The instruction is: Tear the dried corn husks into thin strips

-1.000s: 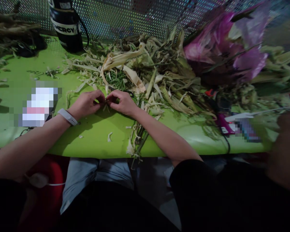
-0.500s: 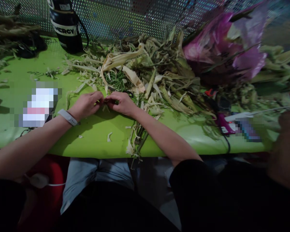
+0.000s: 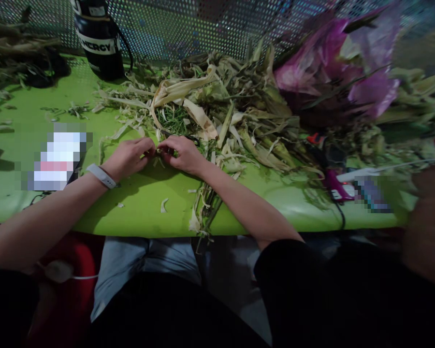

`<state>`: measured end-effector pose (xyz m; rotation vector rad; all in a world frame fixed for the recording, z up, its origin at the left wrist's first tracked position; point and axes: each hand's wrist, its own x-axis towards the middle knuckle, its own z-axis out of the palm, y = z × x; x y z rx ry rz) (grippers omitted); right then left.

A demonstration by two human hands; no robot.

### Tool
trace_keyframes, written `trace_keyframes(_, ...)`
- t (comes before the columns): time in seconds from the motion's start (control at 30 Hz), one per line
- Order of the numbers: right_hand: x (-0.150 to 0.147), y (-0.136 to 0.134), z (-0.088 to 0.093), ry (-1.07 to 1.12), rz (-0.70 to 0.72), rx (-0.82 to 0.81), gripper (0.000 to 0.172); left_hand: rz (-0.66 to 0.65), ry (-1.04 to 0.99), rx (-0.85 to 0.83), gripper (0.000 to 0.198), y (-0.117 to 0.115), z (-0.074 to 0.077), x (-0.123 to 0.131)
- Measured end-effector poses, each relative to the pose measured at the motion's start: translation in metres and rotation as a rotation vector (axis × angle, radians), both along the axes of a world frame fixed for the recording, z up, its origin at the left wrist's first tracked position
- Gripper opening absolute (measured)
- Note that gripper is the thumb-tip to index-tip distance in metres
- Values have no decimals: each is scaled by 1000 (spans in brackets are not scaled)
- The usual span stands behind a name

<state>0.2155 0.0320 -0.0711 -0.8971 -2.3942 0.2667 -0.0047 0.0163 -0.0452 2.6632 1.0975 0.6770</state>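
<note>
My left hand (image 3: 135, 153), with a pale band (image 3: 101, 175) on its wrist, has its fingers pinched together low over the green tabletop (image 3: 145, 203). Facing it closely is my right hand (image 3: 183, 153), also closed at the fingertips. Something small and pale sits at the fingertips, too small to name. Just beyond both hands lies a pile of dry, husk-like leaves (image 3: 199, 89), with a tangle of thin green strands (image 3: 176, 120) at its near side. A bundle of thin stalks and scraps (image 3: 205, 208) pokes out under my right forearm towards the table edge.
A black bottle (image 3: 99, 53) stands at the back left before a perforated metal panel (image 3: 166, 29). A blurred lit screen (image 3: 58, 162) lies left. At the right are a pink plastic bag (image 3: 319, 63), a magenta device with a cable (image 3: 339, 186), a blurred phone (image 3: 373, 193) and another person's arm (image 3: 427, 227).
My fingertips have shifted slightly, those of the right hand parting a little from the left. Everything else on the table stays where it was.
</note>
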Motion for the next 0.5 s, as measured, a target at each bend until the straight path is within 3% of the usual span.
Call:
trace_keyframes(0.3, 4, 4, -1, -56, 55, 68, 24, 26, 30, -44, 11, 1, 2, 0)
trace_keyframes(0.5, 10, 2, 6, -104, 36, 141, 25, 82, -64, -109, 12, 0, 2, -1)
